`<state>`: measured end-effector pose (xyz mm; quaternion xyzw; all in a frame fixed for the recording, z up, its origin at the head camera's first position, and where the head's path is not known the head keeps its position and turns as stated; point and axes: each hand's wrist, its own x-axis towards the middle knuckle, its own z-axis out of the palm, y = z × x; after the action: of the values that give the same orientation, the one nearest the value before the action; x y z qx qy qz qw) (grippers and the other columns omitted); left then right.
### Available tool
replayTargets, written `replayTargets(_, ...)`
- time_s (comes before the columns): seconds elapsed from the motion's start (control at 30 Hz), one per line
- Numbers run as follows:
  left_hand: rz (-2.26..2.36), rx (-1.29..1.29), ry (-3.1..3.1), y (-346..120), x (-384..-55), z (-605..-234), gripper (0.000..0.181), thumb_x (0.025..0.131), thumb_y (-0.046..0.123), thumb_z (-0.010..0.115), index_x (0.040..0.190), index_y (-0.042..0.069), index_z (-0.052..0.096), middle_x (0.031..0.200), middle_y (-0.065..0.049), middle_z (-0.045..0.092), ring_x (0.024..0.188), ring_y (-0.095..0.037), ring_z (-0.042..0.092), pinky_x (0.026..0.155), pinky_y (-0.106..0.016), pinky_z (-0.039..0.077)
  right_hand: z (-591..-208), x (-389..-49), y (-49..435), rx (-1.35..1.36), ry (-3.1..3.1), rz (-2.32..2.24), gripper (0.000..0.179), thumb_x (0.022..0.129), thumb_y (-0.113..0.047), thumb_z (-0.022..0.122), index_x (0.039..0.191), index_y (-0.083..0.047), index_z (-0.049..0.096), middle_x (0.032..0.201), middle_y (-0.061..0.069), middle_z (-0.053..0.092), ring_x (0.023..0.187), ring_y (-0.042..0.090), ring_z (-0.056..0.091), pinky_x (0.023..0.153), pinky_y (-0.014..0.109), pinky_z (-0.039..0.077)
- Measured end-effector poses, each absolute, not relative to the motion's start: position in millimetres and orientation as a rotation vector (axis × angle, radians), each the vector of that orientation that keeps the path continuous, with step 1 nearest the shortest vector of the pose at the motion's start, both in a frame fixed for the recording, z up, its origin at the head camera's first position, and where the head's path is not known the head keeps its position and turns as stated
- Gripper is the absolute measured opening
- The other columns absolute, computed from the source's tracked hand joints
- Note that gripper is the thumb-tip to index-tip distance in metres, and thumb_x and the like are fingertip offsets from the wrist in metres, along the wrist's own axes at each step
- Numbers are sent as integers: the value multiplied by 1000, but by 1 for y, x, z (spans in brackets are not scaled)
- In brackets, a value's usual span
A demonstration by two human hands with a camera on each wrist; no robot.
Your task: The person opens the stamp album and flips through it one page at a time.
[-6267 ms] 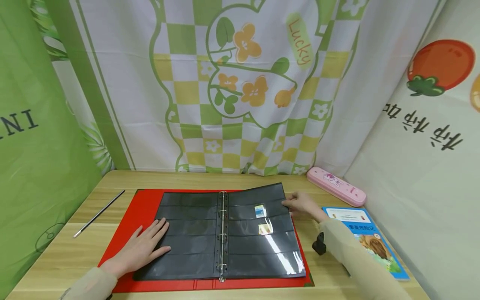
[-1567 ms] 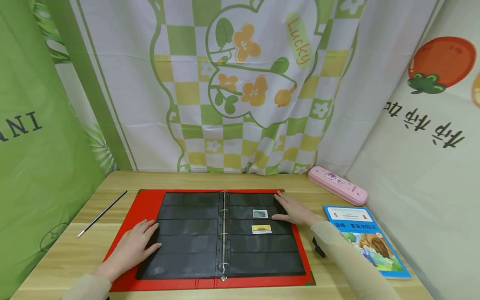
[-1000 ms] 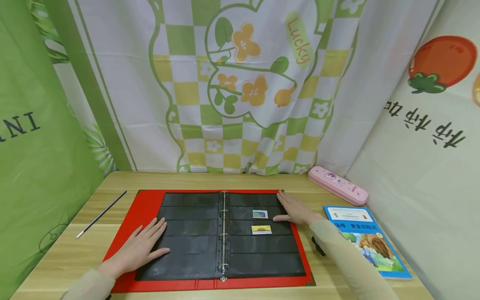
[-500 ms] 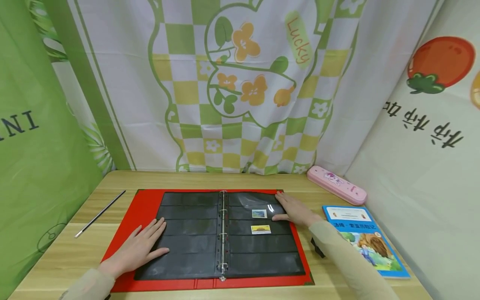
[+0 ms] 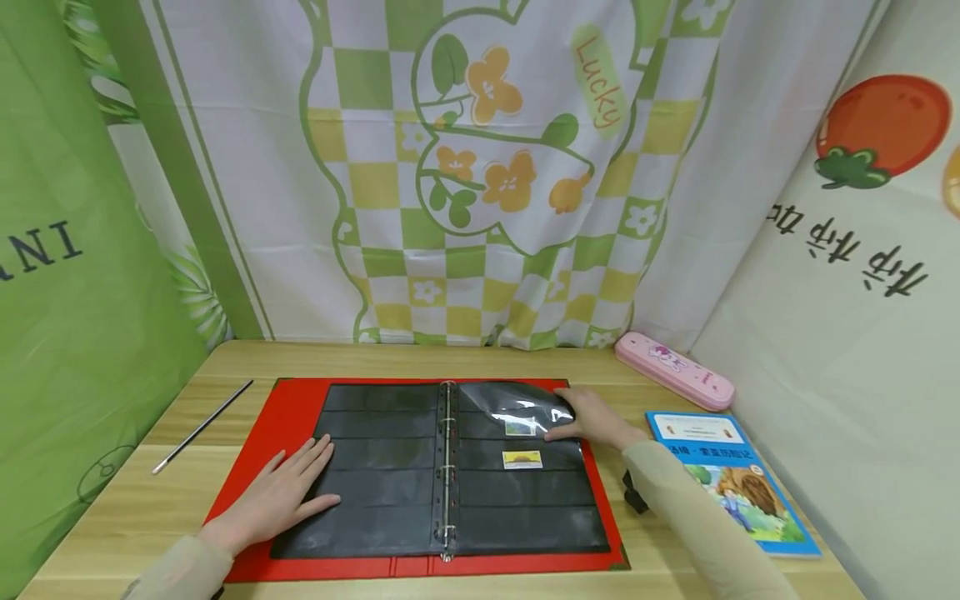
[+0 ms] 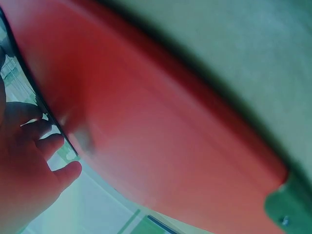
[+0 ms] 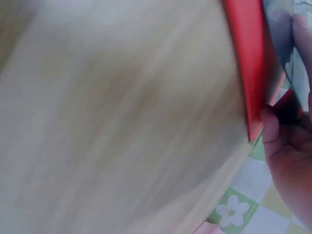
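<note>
A red ring-binder stamp album [image 5: 255,442] lies spread out, its black pocket pages held by metal rings [image 5: 447,475]. Fingers straight and spread, my left hand [image 5: 281,492] rests on the outer edge of the left page [image 5: 382,529]. My right hand [image 5: 592,417] pinches the upper outer corner of the right page [image 5: 525,525], which bends up and shines. In the right wrist view the thumb [image 7: 270,126] is at the lifted page edge. A yellow stamp [image 5: 522,460] sits in one pocket row; above it, a blue-green stamp [image 5: 517,429] is partly covered by glare.
A thin dark rod with a pale tip [image 5: 202,427] lies on the wooden table [image 5: 247,358] at the left. Over on the right are a pink pencil case [image 5: 675,372] and a blue picture book [image 5: 735,483], partly under the right sleeve. Printed curtains [image 5: 262,208] surround the table.
Earliest, the right hand held the right page raised; later that page lay flat under spread fingers. Now its upper corner curls up in the right hand. The left hand has stayed nearly still lately.
</note>
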<state>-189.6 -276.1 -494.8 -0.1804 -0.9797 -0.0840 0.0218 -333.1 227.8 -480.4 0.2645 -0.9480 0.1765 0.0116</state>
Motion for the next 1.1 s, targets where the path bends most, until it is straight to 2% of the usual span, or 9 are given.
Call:
replayTargets(0.07,-266,-557,-3041,-276,-190,-495,89,89,68,54,149,4,43,158,-15,40,144,-40,39,112,-68,30,-477,-332,227,828,-2963,576,94,71,-47,86,136,12,51,131,30,60,119,42,61,101,54,49)
replayTargets(0.23,-275,-559,-3048,-277,-190,-495,90,89,69,54,149,4,43,158,-15,40,144,-41,39,112,-68,30,-465,-326,224,736,-3024,690,100,76,-42,85,144,14,39,146,36,44,134,50,46,109,59,41)
replayTargets(0.3,-274,-560,-3046,-277,-190,-495,89,89,69,54,149,4,43,158,-15,40,144,-41,39,112,-68,30,-461,-324,222,695,-3021,729,95,79,-37,83,145,14,37,147,36,42,134,50,45,108,60,41)
replayTargets(0.4,-274,-561,-3041,-277,-190,-496,89,89,69,54,149,4,43,157,-15,40,144,-40,39,112,-68,30,-454,-319,222,587,-3013,815,81,86,-30,77,141,15,40,140,36,49,125,48,53,103,59,45)
replayTargets(0.57,-278,-564,-3036,-277,-190,-495,89,89,68,55,149,4,43,157,-15,40,144,-40,39,112,-68,30,-440,-309,227,298,-3048,1209,54,96,-21,64,131,17,50,124,35,60,108,42,66,89,48,57)
replayTargets(0.67,-279,-565,-3041,-277,-190,-495,89,89,68,55,149,4,43,157,-16,40,144,-41,39,112,-68,30,-432,-306,231,192,-3053,1445,42,99,-18,59,122,17,57,115,32,66,95,33,71,82,41,61)
replayTargets(0.83,-284,-565,-3052,-278,-191,-496,90,88,69,54,149,4,43,157,-15,40,144,-41,39,112,-68,30,-418,-309,232,159,-3012,1689,39,100,-16,56,120,17,59,100,18,71,80,11,69,79,32,62)
replayTargets(0.97,-288,-565,-3057,-278,-192,-496,90,88,70,54,149,4,44,157,-15,41,144,-40,39,112,-68,30,-394,-313,225,140,-2972,1732,35,99,-15,58,115,16,61,83,5,68,69,5,66,71,24,61)
replayTargets(1.1,-286,-565,-3058,-278,-193,-495,91,87,71,54,149,4,44,157,-16,41,143,-41,40,111,-69,30,-365,-316,213,142,-2947,1758,30,98,-12,59,110,15,62,73,-2,62,63,3,64,65,19,59)
